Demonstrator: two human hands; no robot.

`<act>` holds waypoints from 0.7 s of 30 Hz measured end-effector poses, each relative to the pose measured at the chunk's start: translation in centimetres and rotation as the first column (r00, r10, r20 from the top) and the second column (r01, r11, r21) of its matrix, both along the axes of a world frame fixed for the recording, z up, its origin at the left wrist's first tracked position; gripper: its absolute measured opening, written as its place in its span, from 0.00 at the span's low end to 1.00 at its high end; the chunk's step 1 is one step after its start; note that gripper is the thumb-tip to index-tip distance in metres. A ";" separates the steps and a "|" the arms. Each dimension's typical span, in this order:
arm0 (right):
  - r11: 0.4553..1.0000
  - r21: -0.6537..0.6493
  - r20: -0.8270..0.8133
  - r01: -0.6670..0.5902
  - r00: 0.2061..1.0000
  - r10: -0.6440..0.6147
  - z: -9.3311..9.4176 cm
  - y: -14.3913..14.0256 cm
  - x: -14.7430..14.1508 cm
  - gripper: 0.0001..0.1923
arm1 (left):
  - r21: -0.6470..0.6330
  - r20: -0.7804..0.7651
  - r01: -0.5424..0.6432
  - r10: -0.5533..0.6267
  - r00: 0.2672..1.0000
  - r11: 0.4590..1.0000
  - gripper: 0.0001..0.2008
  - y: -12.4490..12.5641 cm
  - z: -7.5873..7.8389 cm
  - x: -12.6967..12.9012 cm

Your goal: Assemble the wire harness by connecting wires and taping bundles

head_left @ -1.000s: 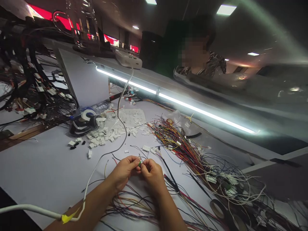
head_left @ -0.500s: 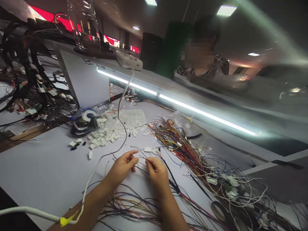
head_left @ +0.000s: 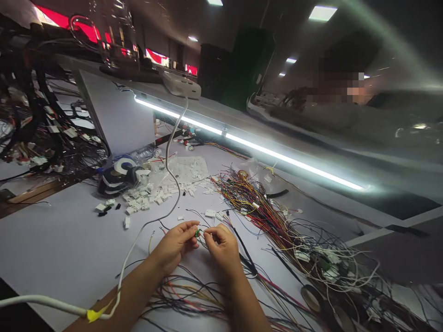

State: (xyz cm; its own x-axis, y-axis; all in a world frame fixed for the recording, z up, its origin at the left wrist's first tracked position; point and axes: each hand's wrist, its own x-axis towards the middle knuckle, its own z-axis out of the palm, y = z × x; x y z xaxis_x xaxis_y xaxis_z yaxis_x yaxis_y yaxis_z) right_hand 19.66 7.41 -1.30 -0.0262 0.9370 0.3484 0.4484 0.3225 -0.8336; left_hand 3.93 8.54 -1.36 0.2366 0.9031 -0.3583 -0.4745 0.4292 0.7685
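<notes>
Between the fingertips of my left hand (head_left: 180, 240) is a small green connector (head_left: 197, 233), pinched by thumb and forefinger. My right hand (head_left: 221, 242) is closed in a pinch beside it, on a thin wire (head_left: 203, 232) whose end meets or nearly meets the connector; contact is too small to tell. Just beyond my hands lies a white multi-pin connector (head_left: 210, 213) with wires. Loose coloured wires (head_left: 194, 293) run under and between my forearms.
White connector housings (head_left: 145, 200) are heaped at the left. A thick wire bundle (head_left: 256, 207) stretches along the right, near black tape rolls (head_left: 311, 297). A white cable (head_left: 171, 170) crosses the table. Beyond the light strip (head_left: 277, 154), a person (head_left: 346, 87) is partly visible.
The green connector now shows plainly in my left fingertips, and my hands have drawn closer together. The person opposite has moved to the right.
</notes>
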 end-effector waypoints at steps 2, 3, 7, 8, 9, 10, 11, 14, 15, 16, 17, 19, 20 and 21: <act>0.999 0.055 0.061 0.002 0.998 -0.005 0.1 -0.1 0.0 0.06 | -0.050 0.039 -0.004 0.006 0.999 0.999 0.13 0.0 0.1 0.0; 0.997 0.081 0.088 0.003 0.996 -0.010 0.1 -0.1 -0.1 0.06 | -0.062 0.046 -0.002 0.004 0.999 0.998 0.12 0.0 0.2 0.0; 0.985 0.173 0.140 0.007 0.990 -0.032 -0.1 -0.2 -0.1 0.06 | -0.074 0.039 0.022 -0.019 0.999 0.997 0.11 0.1 0.7 -0.1; 0.982 0.191 0.160 0.008 0.986 -0.039 -0.2 -0.1 0.0 0.06 | -0.068 0.033 0.026 -0.023 0.999 0.997 0.11 0.2 0.7 -0.2; 0.978 0.208 0.191 0.006 0.980 -0.047 -0.4 -0.1 0.0 0.06 | -0.050 0.010 0.030 -0.029 1.000 0.998 0.11 0.2 0.8 -0.2; 0.974 0.226 0.233 0.004 0.971 -0.058 -0.5 -0.1 0.0 0.06 | -0.021 -0.040 0.034 -0.035 0.999 0.999 0.11 0.2 0.8 -0.2; 0.969 0.247 0.280 0.003 0.957 -0.074 -0.6 -0.1 0.0 0.06 | 0.021 -0.118 0.040 -0.037 0.992 0.999 0.11 0.2 0.8 -0.2; 0.956 0.294 0.408 0.006 0.904 -0.131 -0.8 -0.3 -0.1 0.07 | 0.183 -0.428 0.087 0.000 0.904 0.979 0.13 0.2 0.6 -0.3; 0.953 0.302 0.431 0.011 0.890 -0.147 -0.8 -0.3 -0.2 0.08 | 0.225 -0.491 0.108 0.017 0.871 0.968 0.13 0.1 0.5 -0.3; 0.952 0.306 0.440 0.018 0.884 -0.158 -0.7 -0.4 -0.2 0.08 | 0.255 -0.520 0.125 0.027 0.853 0.959 0.14 0.1 0.4 -0.2; 0.952 0.304 0.433 0.022 0.887 -0.159 -0.7 -0.5 -0.3 0.08 | 0.264 -0.523 0.134 0.025 0.852 0.955 0.14 0.1 0.2 -0.2; 0.958 0.286 0.368 0.019 0.921 -0.128 -0.5 -0.5 -0.3 0.07 | 0.232 -0.444 0.116 -0.001 0.896 0.966 0.13 0.1 0.0 -0.1; 0.963 0.270 0.318 0.012 0.943 -0.101 -0.4 -0.5 -0.3 0.06 | 0.200 -0.375 0.096 -0.014 0.927 0.975 0.13 0.1 -0.1 -0.1; 0.967 0.254 0.264 0.000 0.962 -0.069 -0.3 -0.5 -0.2 0.06 | 0.168 -0.300 0.075 -0.022 0.954 0.983 0.13 0.1 -0.1 0.0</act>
